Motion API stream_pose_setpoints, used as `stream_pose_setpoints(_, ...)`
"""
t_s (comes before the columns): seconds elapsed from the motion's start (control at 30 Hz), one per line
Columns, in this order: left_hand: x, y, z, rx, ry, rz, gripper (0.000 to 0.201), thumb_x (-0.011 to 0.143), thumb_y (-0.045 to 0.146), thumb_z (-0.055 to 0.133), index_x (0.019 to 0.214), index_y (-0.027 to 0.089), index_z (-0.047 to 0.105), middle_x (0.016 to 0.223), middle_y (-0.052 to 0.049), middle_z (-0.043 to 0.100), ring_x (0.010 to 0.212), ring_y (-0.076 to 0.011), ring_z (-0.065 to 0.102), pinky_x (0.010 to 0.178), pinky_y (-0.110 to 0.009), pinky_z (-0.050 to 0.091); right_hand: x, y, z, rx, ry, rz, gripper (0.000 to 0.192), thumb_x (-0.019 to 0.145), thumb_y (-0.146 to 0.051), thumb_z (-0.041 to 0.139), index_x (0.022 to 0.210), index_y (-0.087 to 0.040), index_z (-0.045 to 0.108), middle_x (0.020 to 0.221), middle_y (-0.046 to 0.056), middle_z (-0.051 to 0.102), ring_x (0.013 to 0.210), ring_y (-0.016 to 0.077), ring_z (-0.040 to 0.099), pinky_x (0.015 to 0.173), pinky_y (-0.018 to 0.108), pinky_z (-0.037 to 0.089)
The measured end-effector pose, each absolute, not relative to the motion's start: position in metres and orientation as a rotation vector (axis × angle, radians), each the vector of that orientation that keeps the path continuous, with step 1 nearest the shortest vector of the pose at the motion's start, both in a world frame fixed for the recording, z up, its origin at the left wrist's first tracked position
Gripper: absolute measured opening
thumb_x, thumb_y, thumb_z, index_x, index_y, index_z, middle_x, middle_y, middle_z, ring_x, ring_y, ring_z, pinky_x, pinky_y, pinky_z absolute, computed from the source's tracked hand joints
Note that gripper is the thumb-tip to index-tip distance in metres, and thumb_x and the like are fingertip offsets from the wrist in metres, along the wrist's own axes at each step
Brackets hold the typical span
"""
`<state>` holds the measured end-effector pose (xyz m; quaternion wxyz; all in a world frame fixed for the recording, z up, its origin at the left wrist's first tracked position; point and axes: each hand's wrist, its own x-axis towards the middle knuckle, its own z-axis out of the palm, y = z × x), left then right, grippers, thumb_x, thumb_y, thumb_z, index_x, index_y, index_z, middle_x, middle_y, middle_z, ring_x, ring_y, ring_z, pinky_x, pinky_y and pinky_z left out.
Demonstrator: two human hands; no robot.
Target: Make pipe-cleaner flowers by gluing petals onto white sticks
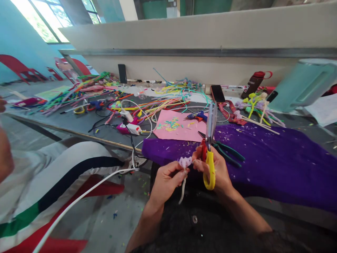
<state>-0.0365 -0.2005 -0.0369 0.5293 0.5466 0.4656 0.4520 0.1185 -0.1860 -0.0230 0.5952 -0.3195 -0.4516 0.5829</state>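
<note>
Between the thumb and fingers of my left hand [167,181] is a small lilac pipe-cleaner flower [185,162], its pale stem [182,192] hanging below. My right hand [217,168] holds scissors [210,165] with yellow and red handles, blades pointing up. The right fingertips come up to the flower's right side; whether they pinch it I cannot tell. Just behind the right hand, dark-green-handled pliers [229,153] lie on a purple cloth [265,158]. Beyond them a pink sheet [163,131] carries small cut bits and a blue glue gun [197,115].
Bundles of coloured pipe cleaners [76,91] spread along the grey table's back and left. A power strip [129,129] with cables sits left of the pink sheet. At the right stand a brown bottle [254,84] and a teal jug [300,86]. A seated person's leg [71,168] is at left.
</note>
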Motion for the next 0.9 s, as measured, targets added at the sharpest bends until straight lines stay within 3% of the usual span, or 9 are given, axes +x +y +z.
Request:
stream_pose_setpoints(0.27, -0.0374, -0.1997, -0.0354, 1.381, 1.114, 1.049, 0.016, 0.075, 0.03, 0.061, 0.078, 0.014, 0.066, 0.06, 0.001, 0.056, 0.045, -0.0063, 0.042, 0.043, -0.019, 0.034, 0.1163, -0.1838, -0.027, -0.828, -1.044, 1.347, 0.034, 0.064, -0.022, 0.071, 0.092, -0.022, 0.051, 0.074, -0.004, 0.054, 0.056, 0.0073, 0.046, 0.051, 0.02, 0.039)
stream_pose_setpoints(0.9, -0.0355, -0.1997, -0.0337, 1.329, 1.177, 1.021, 0.018, 0.072, 0.03, 0.063, 0.064, 0.014, 0.063, 0.051, 0.003, 0.05, 0.041, -0.0056, 0.038, 0.041, -0.018, 0.031, 0.1129, -0.1867, -0.0281, -0.946, -1.16, 1.2, 0.031, 0.064, -0.019, 0.069, 0.089, -0.021, 0.05, 0.077, -0.003, 0.054, 0.064, 0.0102, 0.052, 0.061, 0.023, 0.046)
